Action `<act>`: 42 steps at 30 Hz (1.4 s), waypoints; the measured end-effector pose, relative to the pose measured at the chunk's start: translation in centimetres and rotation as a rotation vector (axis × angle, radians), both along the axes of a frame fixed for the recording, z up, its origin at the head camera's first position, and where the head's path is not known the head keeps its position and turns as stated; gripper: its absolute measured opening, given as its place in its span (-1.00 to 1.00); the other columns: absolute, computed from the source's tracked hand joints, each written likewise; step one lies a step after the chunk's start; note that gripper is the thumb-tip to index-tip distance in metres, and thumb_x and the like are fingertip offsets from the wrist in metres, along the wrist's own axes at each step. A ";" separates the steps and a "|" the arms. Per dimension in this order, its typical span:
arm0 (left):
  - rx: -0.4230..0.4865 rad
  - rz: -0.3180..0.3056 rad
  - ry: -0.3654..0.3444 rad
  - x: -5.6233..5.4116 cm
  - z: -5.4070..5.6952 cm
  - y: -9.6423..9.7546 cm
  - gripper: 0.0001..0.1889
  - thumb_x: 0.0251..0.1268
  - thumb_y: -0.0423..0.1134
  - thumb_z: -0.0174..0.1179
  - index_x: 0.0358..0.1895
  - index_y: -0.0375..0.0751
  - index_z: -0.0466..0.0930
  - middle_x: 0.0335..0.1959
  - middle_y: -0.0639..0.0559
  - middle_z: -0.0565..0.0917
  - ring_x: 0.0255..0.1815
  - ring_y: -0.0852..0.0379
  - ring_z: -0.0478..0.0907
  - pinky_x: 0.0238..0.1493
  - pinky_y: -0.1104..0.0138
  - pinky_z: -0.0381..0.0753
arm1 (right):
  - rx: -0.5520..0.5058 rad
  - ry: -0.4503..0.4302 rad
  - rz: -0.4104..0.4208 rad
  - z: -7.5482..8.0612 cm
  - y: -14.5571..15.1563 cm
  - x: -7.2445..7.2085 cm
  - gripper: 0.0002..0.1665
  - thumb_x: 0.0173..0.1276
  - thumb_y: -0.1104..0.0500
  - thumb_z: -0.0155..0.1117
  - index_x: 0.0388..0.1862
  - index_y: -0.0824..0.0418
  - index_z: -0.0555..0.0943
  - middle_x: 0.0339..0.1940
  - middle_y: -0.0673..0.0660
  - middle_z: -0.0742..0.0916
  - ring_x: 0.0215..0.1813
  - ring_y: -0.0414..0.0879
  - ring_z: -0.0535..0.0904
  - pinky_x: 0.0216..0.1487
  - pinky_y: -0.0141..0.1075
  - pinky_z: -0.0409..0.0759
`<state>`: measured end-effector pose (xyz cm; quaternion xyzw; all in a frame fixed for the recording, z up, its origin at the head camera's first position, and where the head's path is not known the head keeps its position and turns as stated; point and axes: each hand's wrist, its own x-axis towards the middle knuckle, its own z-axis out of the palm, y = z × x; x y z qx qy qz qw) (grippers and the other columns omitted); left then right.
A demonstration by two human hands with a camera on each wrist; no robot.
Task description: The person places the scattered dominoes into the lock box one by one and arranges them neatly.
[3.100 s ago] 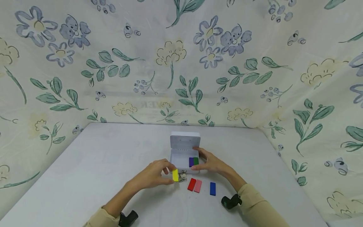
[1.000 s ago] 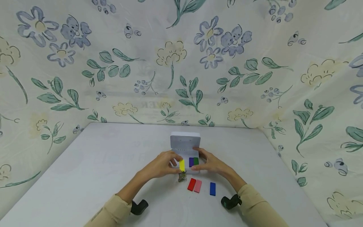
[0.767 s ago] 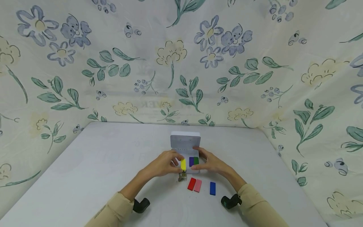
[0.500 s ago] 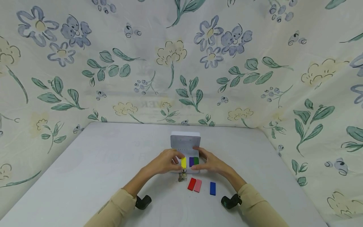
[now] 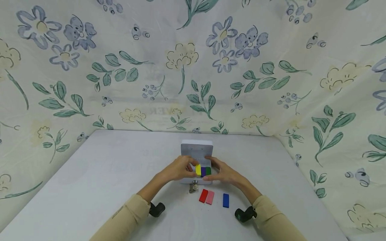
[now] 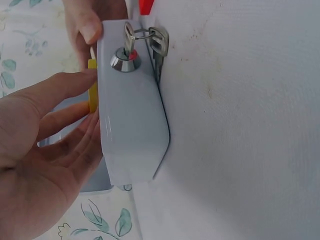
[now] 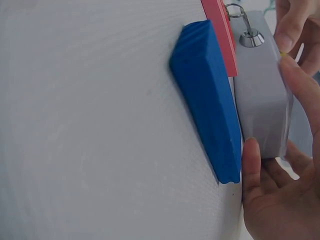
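My left hand (image 5: pixel 180 168) pinches a yellow bar (image 5: pixel 198 170), apparently modelling clay, inside the small white lockable cash box (image 5: pixel 185 181). In the left wrist view the yellow bar (image 6: pixel 93 90) stands behind the box's front wall, between thumb and fingers. Right beside it in the box lie a purple bar (image 5: pixel 203 172) and a green bar (image 5: pixel 208 171). My right hand (image 5: pixel 224 172) holds the box by its right side, thumb at the front edge and fingers toward the raised lid (image 5: pixel 196 149). The inside left of the box is hidden by my left hand.
Keys (image 6: pixel 159 42) hang from the lock on the box front. Before the box lie a red bar (image 5: pixel 203 195), a pink bar (image 5: pixel 210 197) and a blue bar (image 5: pixel 226 200) with ridged ends (image 7: pixel 197 27). Patterned cloth (image 5: pixel 181 83) hangs behind the white table (image 5: pixel 135 147).
My left hand has carried the yellow bar from left of the keys, over the front edge and rightward into the box beside the purple bar. My right hand has stayed at the box.
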<state>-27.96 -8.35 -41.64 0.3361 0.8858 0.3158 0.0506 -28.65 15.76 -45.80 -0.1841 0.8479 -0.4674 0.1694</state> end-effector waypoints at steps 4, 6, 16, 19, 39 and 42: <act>-0.004 0.006 -0.009 -0.2 -0.1 0.1 -0.62 0.12 -0.33 0.41 0.04 -0.33 0.66 -0.08 -0.15 0.68 -0.26 0.12 0.66 -0.24 0.39 0.69 | -0.004 -0.009 0.001 0.0 0.0 0.1 0.04 0.18 -0.05 0.47 0.55 -0.11 0.12 0.63 0.16 0.13 0.63 0.18 0.01 0.54 0.18 0.05; -0.005 0.003 -0.010 -0.3 -0.3 0.2 -0.62 0.11 -0.35 0.41 0.03 -0.35 0.66 -0.08 -0.16 0.68 -0.26 0.11 0.66 -0.24 0.38 0.69 | -0.006 -0.013 0.002 0.0 0.0 0.1 0.04 0.19 -0.04 0.47 0.55 -0.10 0.13 0.63 0.16 0.13 0.63 0.19 0.01 0.54 0.17 0.05; -0.026 -0.004 -0.001 -1.1 -1.2 0.5 -0.62 0.10 -0.37 0.41 0.02 -0.39 0.66 -0.08 -0.20 0.69 -0.31 0.12 0.66 -0.25 0.41 0.69 | -0.010 -0.021 -0.003 -0.3 0.1 0.1 0.05 0.17 -0.06 0.47 0.56 -0.12 0.12 0.63 0.15 0.14 0.62 0.19 0.02 0.53 0.21 0.05; -0.033 0.002 -0.005 -1.3 -1.4 0.6 -0.62 0.10 -0.37 0.41 0.03 -0.40 0.66 -0.09 -0.21 0.69 -0.33 0.14 0.64 -0.26 0.42 0.68 | -0.011 -0.019 -0.005 -0.3 0.1 0.1 0.05 0.17 -0.07 0.47 0.55 -0.12 0.12 0.62 0.15 0.15 0.62 0.19 0.02 0.53 0.21 0.05; -0.078 0.011 0.047 -1.4 -1.6 1.1 -0.63 0.07 -0.37 0.43 -0.01 -0.39 0.66 -0.17 -0.16 0.66 -0.33 0.16 0.58 -0.28 0.45 0.62 | -0.017 -0.008 0.002 -0.2 0.0 -0.1 0.07 0.16 -0.10 0.48 0.56 -0.10 0.12 0.63 0.13 0.15 0.62 0.18 0.02 0.53 0.18 0.07; -0.076 0.005 0.064 -1.4 -1.6 1.1 -0.64 0.07 -0.37 0.43 -0.02 -0.40 0.66 -0.18 -0.16 0.67 -0.34 0.16 0.58 -0.28 0.46 0.61 | -0.010 -0.005 -0.002 -0.2 0.1 -0.2 0.07 0.16 -0.09 0.48 0.56 -0.11 0.12 0.63 0.12 0.15 0.62 0.17 0.03 0.54 0.16 0.07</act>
